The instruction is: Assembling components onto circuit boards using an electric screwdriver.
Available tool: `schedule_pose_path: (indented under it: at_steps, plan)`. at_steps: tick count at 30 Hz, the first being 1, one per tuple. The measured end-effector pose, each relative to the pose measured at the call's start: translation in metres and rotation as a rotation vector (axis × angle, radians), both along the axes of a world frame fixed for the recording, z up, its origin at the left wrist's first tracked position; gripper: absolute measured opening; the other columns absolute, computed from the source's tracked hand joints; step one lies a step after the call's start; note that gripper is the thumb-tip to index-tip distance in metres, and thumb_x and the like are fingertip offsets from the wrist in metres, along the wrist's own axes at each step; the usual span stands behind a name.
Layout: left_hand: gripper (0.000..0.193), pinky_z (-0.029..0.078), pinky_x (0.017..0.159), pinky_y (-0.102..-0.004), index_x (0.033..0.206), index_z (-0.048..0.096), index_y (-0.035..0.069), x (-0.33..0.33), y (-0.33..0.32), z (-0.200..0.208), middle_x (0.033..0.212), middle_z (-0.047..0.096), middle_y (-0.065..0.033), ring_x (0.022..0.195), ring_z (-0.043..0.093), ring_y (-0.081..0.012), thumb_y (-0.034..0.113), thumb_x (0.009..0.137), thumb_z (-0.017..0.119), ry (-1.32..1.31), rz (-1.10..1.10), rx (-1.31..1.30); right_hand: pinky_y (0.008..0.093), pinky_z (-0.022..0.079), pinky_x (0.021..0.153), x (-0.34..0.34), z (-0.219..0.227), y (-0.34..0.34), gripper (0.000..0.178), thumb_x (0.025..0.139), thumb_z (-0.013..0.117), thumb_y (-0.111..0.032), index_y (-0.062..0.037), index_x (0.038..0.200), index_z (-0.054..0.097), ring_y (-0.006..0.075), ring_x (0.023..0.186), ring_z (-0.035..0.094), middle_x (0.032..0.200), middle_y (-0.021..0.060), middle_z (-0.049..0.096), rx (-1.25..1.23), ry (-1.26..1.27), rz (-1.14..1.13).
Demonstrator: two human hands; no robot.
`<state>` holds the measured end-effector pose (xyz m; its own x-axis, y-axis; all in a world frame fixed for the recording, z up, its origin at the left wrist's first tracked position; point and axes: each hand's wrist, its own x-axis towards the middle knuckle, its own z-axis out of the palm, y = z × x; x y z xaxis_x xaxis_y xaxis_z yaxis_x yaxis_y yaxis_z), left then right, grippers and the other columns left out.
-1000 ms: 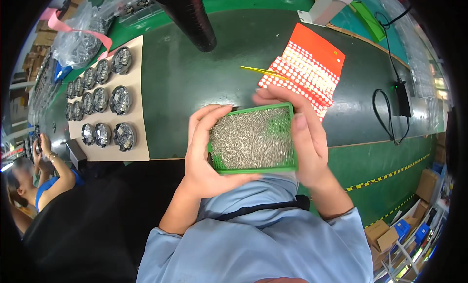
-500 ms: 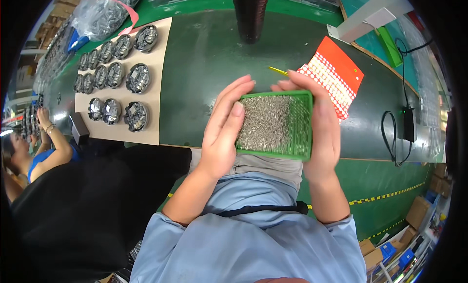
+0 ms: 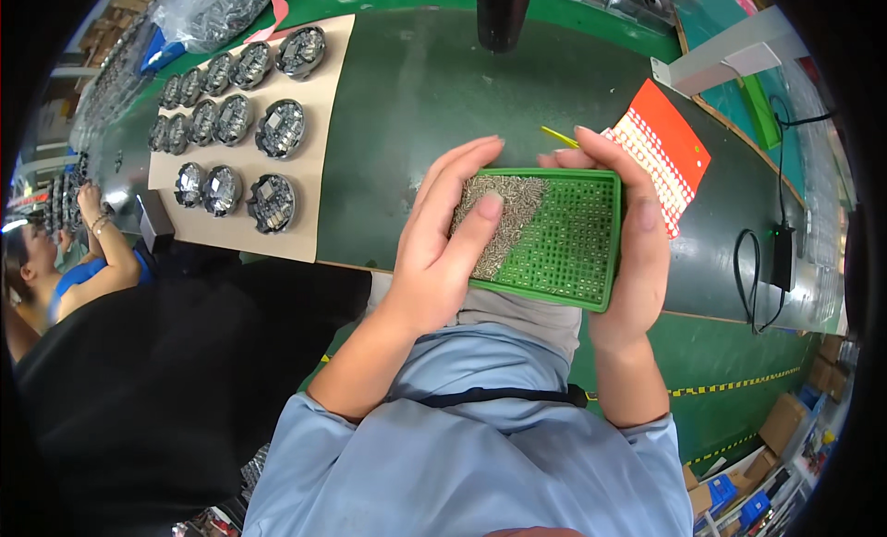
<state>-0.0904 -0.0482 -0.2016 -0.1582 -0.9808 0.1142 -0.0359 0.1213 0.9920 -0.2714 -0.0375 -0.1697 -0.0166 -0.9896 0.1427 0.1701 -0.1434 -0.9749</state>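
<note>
**Green tray [image 3: 577,237] between both hands, metal pieces [image 3: 517,200] gathered on the left**

Head view: The tray lies directly between the hands, touching both, its long axis running roughly from the left hand [image 3: 434,260] to the right hand [image 3: 637,250], so neither is nearer. Each hand is curved around an end, holding it: the left thumb reaches over the pieces, while the right palm lies along the opposite wall. The tray is above the near edge of the tabletop [image 3: 407,103]; whether it rests on anything cannot be told.

Inside, the small silvery pieces lie thick beside the left hand, ending in a slanting border; toward the right hand the gridded floor shows, with pale specks too small to make out.

Just beyond the right fingertips is a thin yellow tool [image 3: 558,136]; farther right, a red-and-white dotted pouch [image 3: 670,135], contents hidden. Well left of the left hand, round dark assemblies [image 3: 280,128] sit in rows on a brown sheet [image 3: 319,186].
</note>
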Motion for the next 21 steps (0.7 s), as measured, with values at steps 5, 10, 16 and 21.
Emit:
schedule_pose_path:
  at_steps: [5,10,16,21]
  plan:
    - [0.050,0.034,0.117,-0.0393,0.144,0.051,-0.004,0.005,-0.004,0.000,0.147,0.050,-0.0198,0.139,0.048,-0.0312,0.018,0.101,0.064,-0.094,-0.072,-0.079,0.0437,0.049,0.108,-0.002,-0.005,-0.010,0.064,0.111,0.029,-0.043,0.0077,0.144,0.049,0.0312,0.123,0.062,0.128,0.0200,0.063,0.037,0.011,-0.003]
    - [0.104,0.040,0.114,-0.0424,0.149,0.047,0.000,0.016,-0.012,0.005,0.146,0.047,-0.0190,0.136,0.049,-0.0330,0.033,0.064,0.097,-0.190,-0.165,-0.214,0.0454,0.048,0.109,-0.003,-0.011,-0.019,0.065,0.111,0.029,-0.044,0.0090,0.143,0.048,0.0336,0.126,0.061,0.131,0.0232,0.061,0.074,-0.065,0.016]
    - [0.107,0.047,0.109,-0.0430,0.143,0.055,0.006,0.024,-0.016,0.021,0.138,0.050,-0.0157,0.129,0.054,-0.0321,0.027,0.049,0.102,-0.414,-0.133,-0.194,0.0439,0.043,0.114,0.001,-0.020,-0.019,0.066,0.113,0.027,-0.045,0.0090,0.147,0.045,0.0319,0.132,0.058,0.137,0.0240,0.059,0.018,-0.025,0.067]
    - [0.102,0.047,0.106,-0.0419,0.138,0.058,0.005,0.057,-0.025,0.020,0.129,0.058,-0.0151,0.123,0.057,-0.0308,0.027,0.049,0.101,-0.541,0.055,-0.291,0.0322,0.052,0.100,-0.015,-0.019,-0.028,0.030,0.108,0.056,-0.015,0.0045,0.131,0.061,0.0196,0.116,0.067,0.124,0.0134,0.068,0.002,0.203,-0.144]
